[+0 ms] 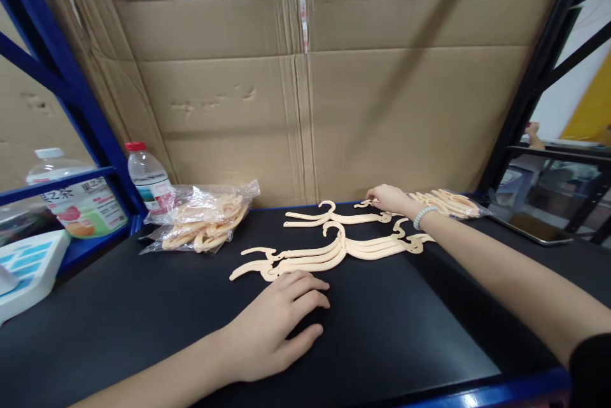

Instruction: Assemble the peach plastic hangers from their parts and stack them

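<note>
Several small cream plastic hangers lie on a black table (382, 331). A stack of hangers (334, 249) sits in the middle, and a single hanger (329, 216) lies behind it. My left hand (277, 325) rests flat on the black surface just in front of the stack, fingers apart, holding nothing. My right hand (389, 198), with a bead bracelet on the wrist, reaches far back and touches a hanger at the edge of an open pile of hangers (449, 203) at the back right. Whether its fingers grip one is hidden.
A clear plastic bag of hangers (203, 220) lies at the back left. Behind it stands a water bottle (146, 175); a larger drink bottle (81, 201) and a white device (28, 268) sit at far left. A cardboard wall (305, 90) closes the back. A tablet (534, 228) lies at right.
</note>
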Motion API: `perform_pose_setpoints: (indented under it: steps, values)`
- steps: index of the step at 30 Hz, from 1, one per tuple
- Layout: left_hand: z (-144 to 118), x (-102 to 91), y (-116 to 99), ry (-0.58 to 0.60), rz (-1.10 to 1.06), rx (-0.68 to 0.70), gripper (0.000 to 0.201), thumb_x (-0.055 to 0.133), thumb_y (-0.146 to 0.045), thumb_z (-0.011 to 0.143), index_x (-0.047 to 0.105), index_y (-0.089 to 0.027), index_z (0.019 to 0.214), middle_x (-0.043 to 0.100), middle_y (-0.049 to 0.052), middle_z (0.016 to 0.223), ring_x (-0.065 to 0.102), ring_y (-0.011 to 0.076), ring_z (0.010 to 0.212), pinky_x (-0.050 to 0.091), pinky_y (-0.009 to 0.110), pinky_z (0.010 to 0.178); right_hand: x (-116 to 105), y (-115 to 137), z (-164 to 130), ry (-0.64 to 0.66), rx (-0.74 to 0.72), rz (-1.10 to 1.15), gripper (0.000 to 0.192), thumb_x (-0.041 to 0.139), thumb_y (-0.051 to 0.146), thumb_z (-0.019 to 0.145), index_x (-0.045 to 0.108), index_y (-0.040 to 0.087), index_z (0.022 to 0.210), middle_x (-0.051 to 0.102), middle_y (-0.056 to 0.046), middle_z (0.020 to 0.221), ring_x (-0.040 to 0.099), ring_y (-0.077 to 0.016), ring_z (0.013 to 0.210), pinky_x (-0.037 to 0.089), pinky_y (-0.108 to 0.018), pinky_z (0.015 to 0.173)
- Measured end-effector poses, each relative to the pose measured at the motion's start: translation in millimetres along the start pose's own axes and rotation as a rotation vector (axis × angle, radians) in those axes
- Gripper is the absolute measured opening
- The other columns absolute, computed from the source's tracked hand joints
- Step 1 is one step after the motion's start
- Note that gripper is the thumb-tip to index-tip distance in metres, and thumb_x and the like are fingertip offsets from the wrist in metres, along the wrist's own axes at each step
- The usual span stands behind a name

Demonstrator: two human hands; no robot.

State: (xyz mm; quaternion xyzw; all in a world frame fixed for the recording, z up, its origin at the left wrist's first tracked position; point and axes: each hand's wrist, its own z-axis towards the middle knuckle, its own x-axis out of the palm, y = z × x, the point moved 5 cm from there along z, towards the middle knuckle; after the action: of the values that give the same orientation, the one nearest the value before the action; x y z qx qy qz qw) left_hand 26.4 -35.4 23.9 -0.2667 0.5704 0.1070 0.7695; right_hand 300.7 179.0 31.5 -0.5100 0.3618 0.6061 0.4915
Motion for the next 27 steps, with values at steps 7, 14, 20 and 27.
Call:
perform_pose_setpoints:
  steps: [7, 14, 20, 27]
  values:
    - [0, -0.6, 0, 0.01, -0.011, 0.009, 0.026, 0.051, -0.019, 0.086, 0.057, -0.022, 0.111, 0.057, 0.009, 0.125, 0.051, 0.0252, 0.116, 0.041, 0.041, 0.1, 11, 3, 4, -0.045, -0.016, -0.049, 0.025, 0.049, 0.017, 0.086, 0.07, 0.02, 0.099, 0.071, -0.01, 0.102, 0.065, -0.0224, 0.095, 0.047, -0.027, 0.076]
    - [-2, -0.1, 0, 0.038, -0.026, -0.011, 0.025, 0.05, -0.02, 0.087, 0.058, -0.02, 0.111, 0.057, 0.01, 0.126, 0.05, 0.0254, 0.118, 0.039, 0.042, 0.102, -16, 2, -5, -0.214, -0.015, 0.035, 0.028, 0.048, 0.011, 0.082, 0.069, 0.019, 0.098, 0.072, -0.009, 0.1, 0.065, -0.0227, 0.093, 0.048, -0.029, 0.075]
    - [-3, -0.8, 1, -0.028, -0.184, -0.07, 0.026, 0.052, -0.019, 0.086, 0.057, -0.022, 0.111, 0.055, 0.008, 0.128, 0.049, 0.0231, 0.119, 0.038, 0.038, 0.103, -56, 25, -23, -0.418, -0.009, 0.278, 0.03, 0.049, 0.017, 0.083, 0.062, 0.017, 0.11, 0.072, -0.005, 0.087, 0.067, -0.0151, 0.073, 0.052, -0.026, 0.073]
    - [-2, 2.6, 11, -0.166, -0.488, -0.264, 0.027, 0.054, -0.024, 0.086, 0.056, -0.022, 0.113, 0.061, 0.008, 0.113, 0.057, 0.0216, 0.105, 0.044, 0.038, 0.095, -69, 108, -73, -0.098, -0.086, 1.269, 0.017, 0.066, 0.019, 0.068, 0.064, 0.016, 0.084, 0.069, -0.003, 0.069, 0.069, -0.0171, 0.07, 0.057, -0.03, 0.07]
